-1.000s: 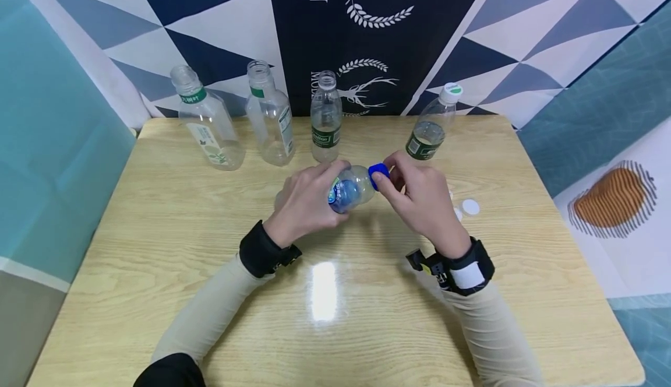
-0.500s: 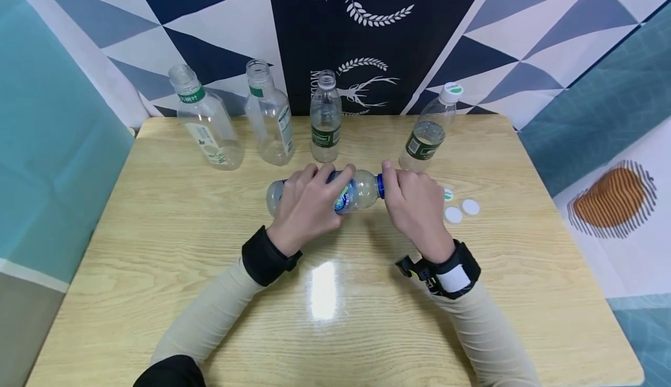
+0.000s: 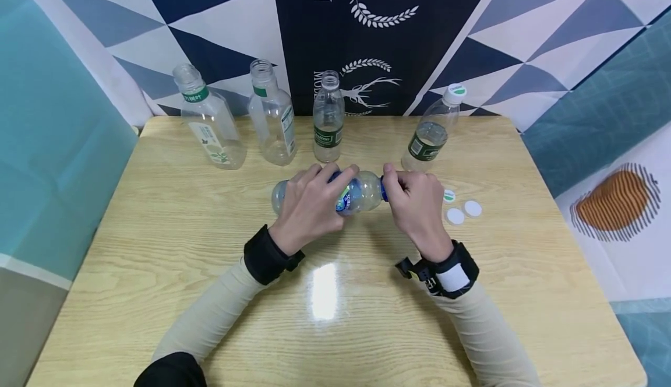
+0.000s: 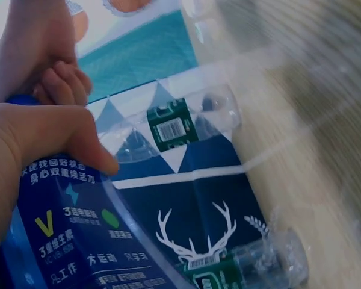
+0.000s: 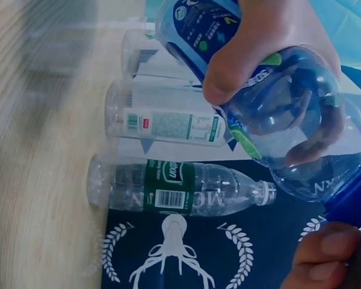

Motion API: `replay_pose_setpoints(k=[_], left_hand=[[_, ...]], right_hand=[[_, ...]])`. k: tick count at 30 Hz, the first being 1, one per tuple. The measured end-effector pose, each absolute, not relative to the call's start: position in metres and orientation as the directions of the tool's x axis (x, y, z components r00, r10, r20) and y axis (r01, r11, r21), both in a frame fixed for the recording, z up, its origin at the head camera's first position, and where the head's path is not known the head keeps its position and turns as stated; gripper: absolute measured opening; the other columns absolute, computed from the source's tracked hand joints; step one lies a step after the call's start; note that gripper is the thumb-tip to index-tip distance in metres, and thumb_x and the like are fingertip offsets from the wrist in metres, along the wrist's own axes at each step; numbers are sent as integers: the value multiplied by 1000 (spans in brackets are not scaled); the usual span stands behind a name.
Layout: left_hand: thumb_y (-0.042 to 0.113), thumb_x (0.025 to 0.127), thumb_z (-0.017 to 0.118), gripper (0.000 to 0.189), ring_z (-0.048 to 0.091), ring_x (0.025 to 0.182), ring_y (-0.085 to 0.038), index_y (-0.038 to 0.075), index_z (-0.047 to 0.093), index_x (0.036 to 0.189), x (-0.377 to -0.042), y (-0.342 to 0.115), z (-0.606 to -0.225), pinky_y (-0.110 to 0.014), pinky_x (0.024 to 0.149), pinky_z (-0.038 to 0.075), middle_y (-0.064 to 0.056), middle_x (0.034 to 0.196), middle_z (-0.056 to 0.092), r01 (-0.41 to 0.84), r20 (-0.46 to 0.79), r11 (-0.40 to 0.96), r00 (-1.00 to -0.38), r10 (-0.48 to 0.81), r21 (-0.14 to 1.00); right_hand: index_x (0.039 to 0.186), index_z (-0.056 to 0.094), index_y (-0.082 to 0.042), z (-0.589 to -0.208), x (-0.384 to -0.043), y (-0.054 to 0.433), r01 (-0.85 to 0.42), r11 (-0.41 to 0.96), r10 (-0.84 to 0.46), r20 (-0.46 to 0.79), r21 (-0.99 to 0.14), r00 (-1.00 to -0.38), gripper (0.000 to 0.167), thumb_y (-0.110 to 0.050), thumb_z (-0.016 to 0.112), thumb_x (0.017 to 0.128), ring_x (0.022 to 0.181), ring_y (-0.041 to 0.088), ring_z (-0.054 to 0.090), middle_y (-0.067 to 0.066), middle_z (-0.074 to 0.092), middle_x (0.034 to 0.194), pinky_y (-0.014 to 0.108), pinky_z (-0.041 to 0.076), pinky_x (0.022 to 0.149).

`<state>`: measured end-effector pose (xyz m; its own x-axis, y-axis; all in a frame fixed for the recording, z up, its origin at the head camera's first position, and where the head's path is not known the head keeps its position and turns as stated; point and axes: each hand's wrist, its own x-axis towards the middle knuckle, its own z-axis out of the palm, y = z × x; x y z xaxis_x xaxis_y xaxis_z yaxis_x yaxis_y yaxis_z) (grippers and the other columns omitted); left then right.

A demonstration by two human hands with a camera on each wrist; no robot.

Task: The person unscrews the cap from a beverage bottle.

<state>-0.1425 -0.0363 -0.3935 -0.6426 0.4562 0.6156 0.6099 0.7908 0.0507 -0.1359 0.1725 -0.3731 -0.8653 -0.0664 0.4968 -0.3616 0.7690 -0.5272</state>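
Note:
A clear plastic bottle (image 3: pixel 368 192) with a blue label lies sideways in the air or low over the table, its neck to the right. My left hand (image 3: pixel 310 200) grips it round the label; in the right wrist view the left thumb (image 5: pixel 222 75) presses on the label's side. Around the bottle's blue cap (image 5: pixel 352 195) the fingers of my right hand (image 3: pixel 418 203) are curled, thumb on top. Most of the cap is hidden by that hand in the head view. Just behind the right hand stands a green-labelled bottle (image 3: pixel 427 141) with a white cap.
Along the table's back edge stand two clear uncapped bottles, one at the far left (image 3: pixel 212 127) and another beside it (image 3: pixel 272 119). A smaller uncapped green-labelled bottle (image 3: pixel 328 122) is near the middle. Several loose white caps (image 3: pixel 455 216) lie right of my right hand.
My right hand has turned from pinching the blue cap with its fingertips to gripping it with curled fingers. The bottle has levelled out sideways. Little differs over the last half second.

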Motion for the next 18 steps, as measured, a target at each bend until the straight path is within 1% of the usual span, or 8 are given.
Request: replay_pose_setpoints(k=[3,6,11,14,18], left_hand=[[30,59,84,74,62,74,-22,22,65,130,-142,-36,-393,-35,57,56,-1,100,69,626,595,774,-659,460,96],[32,59,87,76,62,74,-21,22,64,131,-141,-36,-393,-35,57,55,0,99,69,635,578,760,-674,460,137],[32,58,89,77,62,74,-20,23,64,130,-141,-35,-393,-36,56,55,0,99,69,638,558,746,-695,453,191],[32,58,90,77,62,75,-19,22,64,130,-141,-35,-392,-36,55,55,0,99,69,646,537,722,-712,452,249],[32,59,91,78,64,79,-18,21,64,131,-140,-35,-389,-36,59,56,1,101,70,653,489,670,-739,463,353]], right_hand=[[44,37,-15,-374,-136,173,-384,754,-66,520,-533,-852,63,-39,41,102,37,15,32,-2,35,41,30,19,42],[43,36,-15,-374,-135,173,-402,750,-73,539,-525,-839,62,-36,41,101,36,15,31,-1,35,41,29,19,42],[44,37,-14,-371,-134,173,-434,757,-91,579,-488,-810,60,-36,40,100,37,13,30,0,35,41,29,18,42],[45,37,-14,-370,-133,173,-449,767,-96,611,-458,-786,59,-37,40,100,37,13,30,1,36,41,29,17,42],[45,36,-15,-367,-130,171,-469,775,-101,650,-424,-754,58,-38,39,98,38,13,28,1,36,41,28,16,43]])
